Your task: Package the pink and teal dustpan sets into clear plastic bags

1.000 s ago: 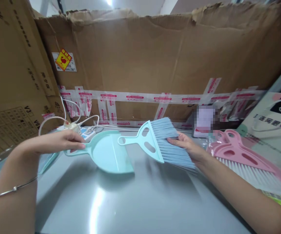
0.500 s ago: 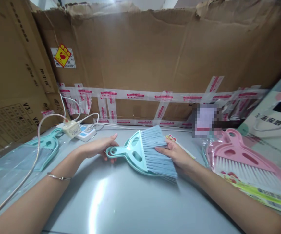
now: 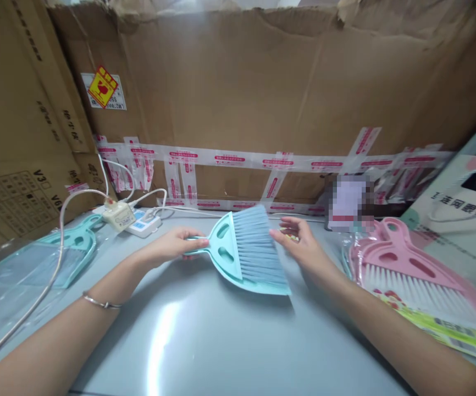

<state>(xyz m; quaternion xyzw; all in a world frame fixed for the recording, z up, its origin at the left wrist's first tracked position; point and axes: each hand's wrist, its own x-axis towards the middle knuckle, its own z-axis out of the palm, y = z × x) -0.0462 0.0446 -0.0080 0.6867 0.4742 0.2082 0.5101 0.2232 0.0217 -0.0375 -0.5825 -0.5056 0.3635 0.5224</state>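
A small teal hand brush [image 3: 238,247] with pale blue bristles lies nested on a teal dustpan [image 3: 280,287] in the middle of the grey table. My left hand [image 3: 174,246] is closed round the two stacked handles. My right hand [image 3: 298,242] is at the far right side of the bristles, fingers spread, touching or just off them. A thin bangle sits on my left wrist.
A bagged pink brush and dustpan set [image 3: 407,269] lies at the right. Another teal set in clear plastic [image 3: 62,254] lies at the left, beside a white power strip [image 3: 141,224] with cables. Taped cardboard walls [image 3: 263,99] close off the back and left. A printed box [image 3: 464,214] stands far right.
The dustpan and brush, apart a second ago, are now stacked together. My left hand moved from the dustpan handle to grip both handles. My right hand let go of the bristles and opened.
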